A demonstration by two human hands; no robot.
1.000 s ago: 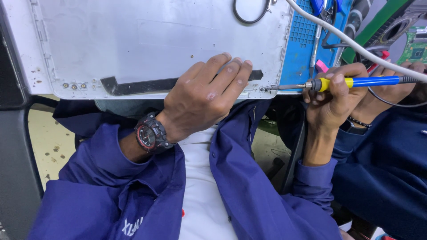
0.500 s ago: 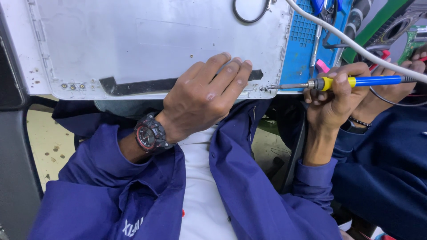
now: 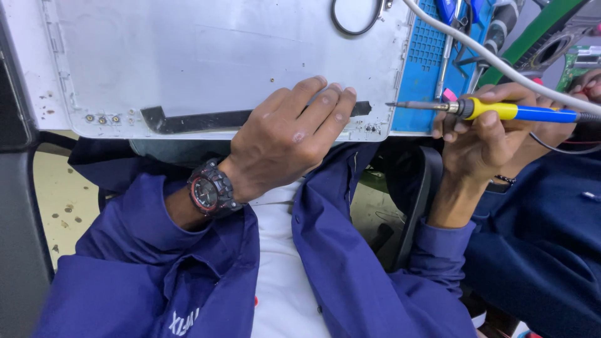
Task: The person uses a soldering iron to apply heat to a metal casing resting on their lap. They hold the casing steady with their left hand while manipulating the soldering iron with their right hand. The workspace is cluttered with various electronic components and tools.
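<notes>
We see our left hand [image 3: 285, 141] lying palm down on the near edge of a pale grey metal panel [image 3: 206, 56], fingers stretched out flat and close together, gripping nothing; the fingertips rest over a black strip [image 3: 194, 120] that runs along the panel's lower edge. A red and black wristwatch [image 3: 210, 189] sits on that wrist, above the cuff of our dark blue jacket [image 3: 150, 263], which hangs open over a white shirt.

Our right hand [image 3: 485, 134] is curled closed around a soldering iron [image 3: 501, 111] with a yellow collar and blue handle, held roughly level. Its metal tip points left and sits just off the panel's right edge, near the end of the black strip and over the border of a blue mat [image 3: 432, 69] lying on the worktop beside the panel. A small pink object shows just behind the iron's collar, too hidden to identify.

A thick white cable [image 3: 488, 59] crosses diagonally above the right hand. A thin black loop [image 3: 357, 25] lies at the panel's top edge. Beyond the mat, a green circuit board [image 3: 576, 62] and dark tools are partly visible. To the right, another person's dark blue sleeve [image 3: 544, 219] sits close to our right forearm.
</notes>
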